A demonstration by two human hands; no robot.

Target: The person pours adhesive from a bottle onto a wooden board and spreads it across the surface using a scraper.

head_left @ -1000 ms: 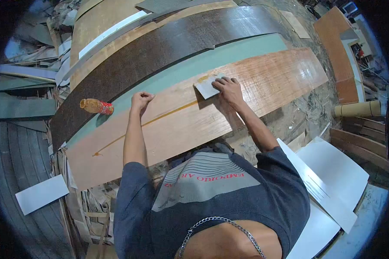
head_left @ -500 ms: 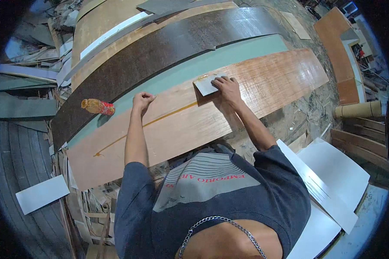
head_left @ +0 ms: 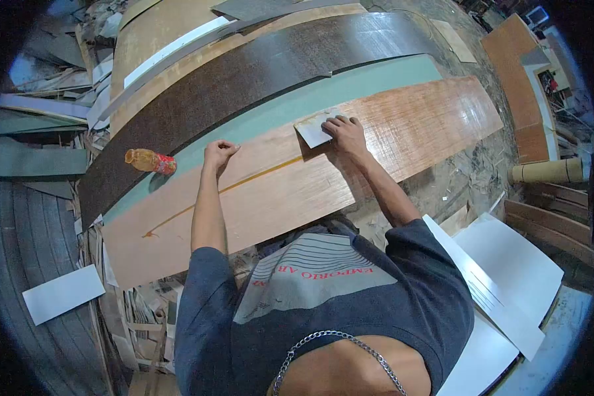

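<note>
A long wooden board (head_left: 402, 119) lies across the bench, its right part shiny and wet-looking. Along its paler left part runs a thin line of amber glue (head_left: 244, 181). My right hand (head_left: 345, 137) grips a small white flat piece (head_left: 312, 130), tilted over the board near the line's right end. My left hand (head_left: 220, 156) rests at the board's far edge, fingers curled together; anything between them is too small to make out. Left of it, a bottle (head_left: 150, 162) of amber glue with a red label stands on the green sheet (head_left: 257, 113).
Behind the green sheet lies a dark brown sheet (head_left: 231, 82). White panels (head_left: 508, 254) are at the lower right, and a white rectangle (head_left: 63, 294) is at the lower left. A cardboard roll (head_left: 546, 171) and a brown panel (head_left: 513, 69) are on the right.
The white piece in my right hand has shifted slightly left, and its tilt has changed a little. My left hand stays in nearly the same place.
</note>
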